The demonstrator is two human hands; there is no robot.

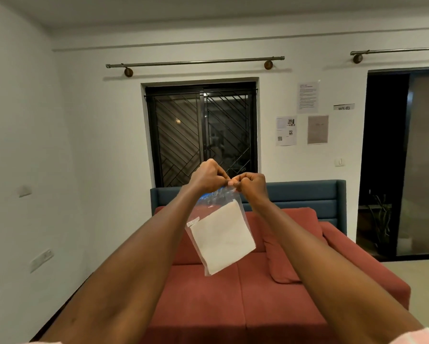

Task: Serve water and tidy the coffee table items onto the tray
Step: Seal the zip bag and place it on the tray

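Both hands [209, 176] [251, 184] raised, pinching clear bag [220, 234] (white sheet inside)

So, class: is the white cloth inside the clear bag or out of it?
Inside: the white cloth shows through the clear bag, which both hands pinch at its top.

White-walled room at night

A red sofa [245, 281] stands below the barred dark window [201, 132]; papers [302, 115] hang right of it.
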